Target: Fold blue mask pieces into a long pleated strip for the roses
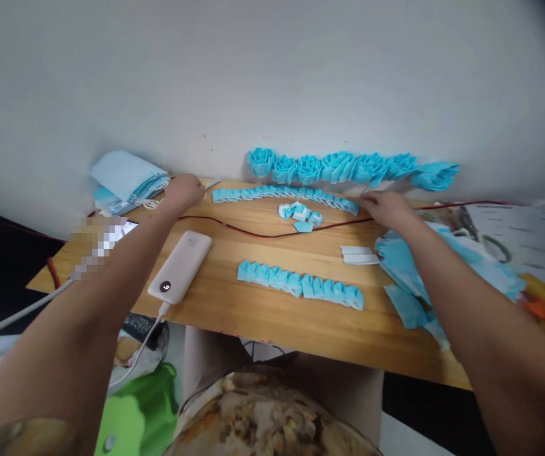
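My left hand (185,192) is closed at the back of the table, fingertips beside a small white strip (213,183); what it holds, if anything, is hidden. My right hand (388,208) is pinched at the right end of a long row of folded light-blue pieces (281,192), but I cannot tell whether it grips the row. Just in front of that row lie small folded blue-and-white pieces (299,213). A shorter row of folded blue pieces (300,284) sits nearer to me. Several blue ruffled flowers (309,168) lean along the wall.
A stack of blue face masks (127,177) stands at the back left. A white power bank (180,266) with a cable lies before it. White strips (358,255) and loose blue sheets (407,307) are at right. A red-black wire (257,235) crosses the wooden table (206,316).
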Available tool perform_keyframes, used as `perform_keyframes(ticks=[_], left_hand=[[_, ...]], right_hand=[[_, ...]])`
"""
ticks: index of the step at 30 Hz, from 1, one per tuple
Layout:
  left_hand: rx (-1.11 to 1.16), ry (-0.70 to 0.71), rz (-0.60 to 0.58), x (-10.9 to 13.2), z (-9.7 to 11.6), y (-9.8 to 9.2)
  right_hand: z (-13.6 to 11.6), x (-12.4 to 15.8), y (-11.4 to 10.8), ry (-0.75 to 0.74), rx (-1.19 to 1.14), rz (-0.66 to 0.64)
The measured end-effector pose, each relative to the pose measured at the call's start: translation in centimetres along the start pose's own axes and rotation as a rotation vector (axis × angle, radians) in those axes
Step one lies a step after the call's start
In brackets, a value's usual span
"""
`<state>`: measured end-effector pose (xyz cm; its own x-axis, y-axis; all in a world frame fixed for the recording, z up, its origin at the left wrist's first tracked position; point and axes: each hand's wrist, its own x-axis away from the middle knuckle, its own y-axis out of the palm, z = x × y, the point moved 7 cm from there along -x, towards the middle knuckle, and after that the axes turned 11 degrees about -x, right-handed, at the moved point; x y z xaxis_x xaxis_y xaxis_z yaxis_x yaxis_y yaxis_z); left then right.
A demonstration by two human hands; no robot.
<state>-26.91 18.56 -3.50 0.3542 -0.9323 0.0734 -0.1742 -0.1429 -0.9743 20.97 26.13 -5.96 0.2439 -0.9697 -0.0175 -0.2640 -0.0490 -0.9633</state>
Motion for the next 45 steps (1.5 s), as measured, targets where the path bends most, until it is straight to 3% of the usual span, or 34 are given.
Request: perform_keyframes(ticks=[5, 9, 12, 15, 17, 19, 23, 26, 32, 40, 45], left_hand=[[0.082, 0.018, -0.087, -1.0, 0.4, 1.3], [0.052, 0.076, -0.105, -2.4, 1.3, 1.8], [-0.021, 0.083, -0.066, -2.1, 1.9, 1.0], [-0.067, 0.116, 0.089, 0.5, 3.1, -1.6], [-0.056, 0.211, 0.185, 3.3, 4.6, -3.4], [-0.023, 0.301, 0.145, 6.2, 6.1, -4.0], [0.103, 0.645, -0.170, 11.3, 9.7, -1.8], [0.160, 0.755, -0.280, 13.2, 10.5, 0.2], [0.234, 0.751, -0.282, 13.8, 11.4, 1.9], [0.152, 0.713, -0.297, 15.4, 13.0, 1.9], [0.112, 0.718, -0.236, 16.0, 13.2, 1.8]], right_hand=[[-2.9, 1.9, -0.3, -0.021, -0.061, -0.039], [-6.8, 7.6, -1.1, -0.237, -0.299, -0.092], [-8.0, 12.3, -1.4, -0.335, -0.396, -0.120], [-7.0, 16.0, -1.3, -0.293, -0.442, -0.132], [-5.7, 17.7, -1.0, -0.225, -0.455, -0.129], [-4.5, 18.8, -0.5, -0.160, -0.451, -0.136], [-3.6, 19.6, 0.7, -0.148, -0.443, -0.174], [-4.1, 19.2, 1.4, -0.180, -0.447, -0.188], [-6.0, 18.1, 2.4, -0.253, -0.435, -0.217], [-8.0, 17.2, 3.1, -0.284, -0.366, -0.249], [-8.8, 17.0, 3.6, -0.273, -0.377, -0.297]])
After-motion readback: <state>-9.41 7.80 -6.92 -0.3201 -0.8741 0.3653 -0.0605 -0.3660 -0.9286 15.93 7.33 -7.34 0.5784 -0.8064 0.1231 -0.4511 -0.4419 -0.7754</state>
